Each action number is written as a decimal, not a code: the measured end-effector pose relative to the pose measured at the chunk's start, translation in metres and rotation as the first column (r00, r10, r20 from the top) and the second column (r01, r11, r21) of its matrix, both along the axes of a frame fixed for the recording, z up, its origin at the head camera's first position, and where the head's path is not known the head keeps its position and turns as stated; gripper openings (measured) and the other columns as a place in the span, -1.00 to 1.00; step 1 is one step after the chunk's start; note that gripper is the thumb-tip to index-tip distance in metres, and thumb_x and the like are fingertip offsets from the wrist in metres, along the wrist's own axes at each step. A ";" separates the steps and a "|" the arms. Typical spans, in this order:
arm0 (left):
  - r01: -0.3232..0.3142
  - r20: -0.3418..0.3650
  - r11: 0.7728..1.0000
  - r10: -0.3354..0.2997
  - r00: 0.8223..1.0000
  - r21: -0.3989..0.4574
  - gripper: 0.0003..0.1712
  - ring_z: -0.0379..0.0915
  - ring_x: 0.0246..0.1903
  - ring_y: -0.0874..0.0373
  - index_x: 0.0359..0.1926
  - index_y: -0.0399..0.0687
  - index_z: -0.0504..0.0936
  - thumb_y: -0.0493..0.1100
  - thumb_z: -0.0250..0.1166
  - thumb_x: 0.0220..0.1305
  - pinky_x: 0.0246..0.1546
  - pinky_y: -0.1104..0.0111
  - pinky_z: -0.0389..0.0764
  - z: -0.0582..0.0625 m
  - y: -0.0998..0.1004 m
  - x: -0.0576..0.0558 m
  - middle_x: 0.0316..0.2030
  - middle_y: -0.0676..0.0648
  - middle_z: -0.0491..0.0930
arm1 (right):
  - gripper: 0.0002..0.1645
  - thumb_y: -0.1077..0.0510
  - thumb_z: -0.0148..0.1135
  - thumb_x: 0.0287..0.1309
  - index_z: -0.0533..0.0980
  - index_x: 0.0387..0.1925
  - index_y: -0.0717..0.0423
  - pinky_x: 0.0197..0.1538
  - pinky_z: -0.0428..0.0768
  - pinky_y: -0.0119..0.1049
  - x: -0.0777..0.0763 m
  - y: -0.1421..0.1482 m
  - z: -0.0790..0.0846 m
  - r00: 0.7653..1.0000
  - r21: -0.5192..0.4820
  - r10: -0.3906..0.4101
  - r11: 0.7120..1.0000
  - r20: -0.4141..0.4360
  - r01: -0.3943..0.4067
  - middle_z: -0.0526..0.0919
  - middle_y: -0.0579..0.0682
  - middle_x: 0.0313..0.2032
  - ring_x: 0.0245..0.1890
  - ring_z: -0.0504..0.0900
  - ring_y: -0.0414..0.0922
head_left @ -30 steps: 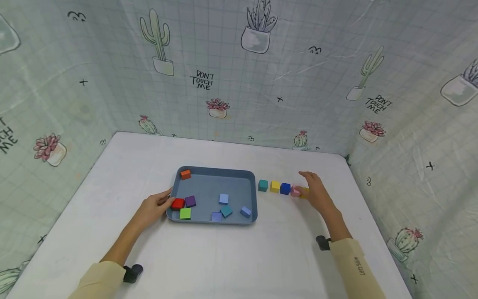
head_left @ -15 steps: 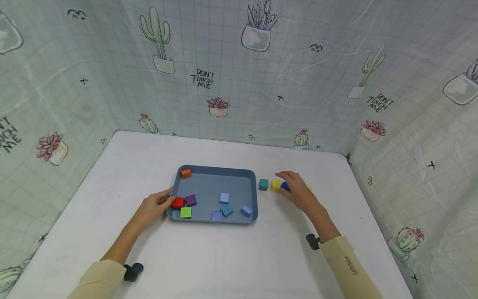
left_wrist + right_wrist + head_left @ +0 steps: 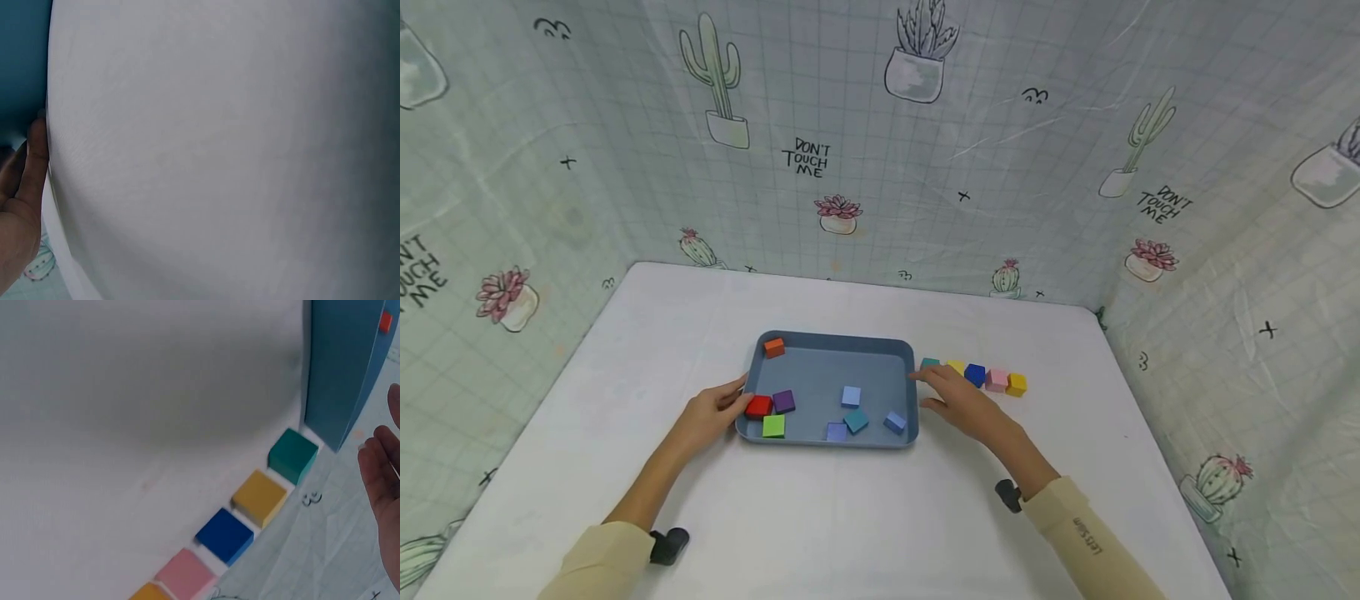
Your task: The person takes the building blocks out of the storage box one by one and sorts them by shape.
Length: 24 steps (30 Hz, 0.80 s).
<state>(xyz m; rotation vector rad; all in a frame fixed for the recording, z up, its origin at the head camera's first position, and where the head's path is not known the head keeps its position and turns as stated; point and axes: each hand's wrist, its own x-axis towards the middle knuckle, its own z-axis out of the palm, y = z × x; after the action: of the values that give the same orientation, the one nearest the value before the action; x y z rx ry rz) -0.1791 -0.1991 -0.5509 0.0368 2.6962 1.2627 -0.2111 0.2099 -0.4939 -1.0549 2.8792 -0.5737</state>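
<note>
Head: tray (image 3: 812, 371) against left fingers (image 3: 727, 389)

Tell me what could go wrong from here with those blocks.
The right hand is close to the teal block just outside the tray, so it might knock that block out of line. If the tray were tilted or jerked, blocks in it like the purple block could slide. The left hand is right by the red block and might nudge it.
</note>
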 end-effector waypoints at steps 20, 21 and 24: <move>-0.005 0.004 1.000 0.005 1.000 0.011 -0.26 0.33 0.15 -0.23 0.35 -0.24 0.25 0.15 0.10 0.34 0.03 0.05 0.44 -0.005 0.000 -0.001 0.17 -0.33 0.39 | -0.47 0.10 0.42 0.00 0.54 0.07 -0.01 0.15 0.26 0.06 0.008 -0.033 -0.004 0.998 0.266 0.044 0.962 0.046 -0.055 0.61 -0.06 -0.02 0.05 0.47 -0.07; -0.005 0.002 1.000 0.005 1.000 0.011 -0.26 0.33 0.15 -0.23 0.35 -0.24 0.25 0.16 0.10 0.34 0.03 0.05 0.44 -0.005 0.000 -0.001 0.17 -0.34 0.39 | -0.48 0.09 0.42 0.00 0.55 0.06 -0.02 0.16 0.24 0.08 0.008 -0.033 -0.004 0.998 0.274 0.044 0.960 0.043 -0.054 0.62 -0.07 -0.03 0.04 0.48 -0.07; -0.007 -0.001 1.000 0.007 1.000 0.010 -0.26 0.34 0.14 -0.23 0.35 -0.25 0.25 0.15 0.10 0.34 0.03 0.05 0.44 -0.005 0.000 -0.001 0.17 -0.34 0.39 | -0.52 0.09 0.43 -0.01 0.58 0.02 -0.03 0.15 0.24 0.09 0.008 -0.035 -0.005 0.998 0.293 0.061 0.954 0.030 -0.067 0.64 -0.07 -0.08 0.00 0.49 -0.07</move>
<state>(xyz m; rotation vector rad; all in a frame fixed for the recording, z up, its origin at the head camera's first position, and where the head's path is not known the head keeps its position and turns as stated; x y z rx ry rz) -0.1799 -0.1990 -0.5564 0.0292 2.6939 1.2781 -0.2035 0.1749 -0.4987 -1.0810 2.7823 -0.1430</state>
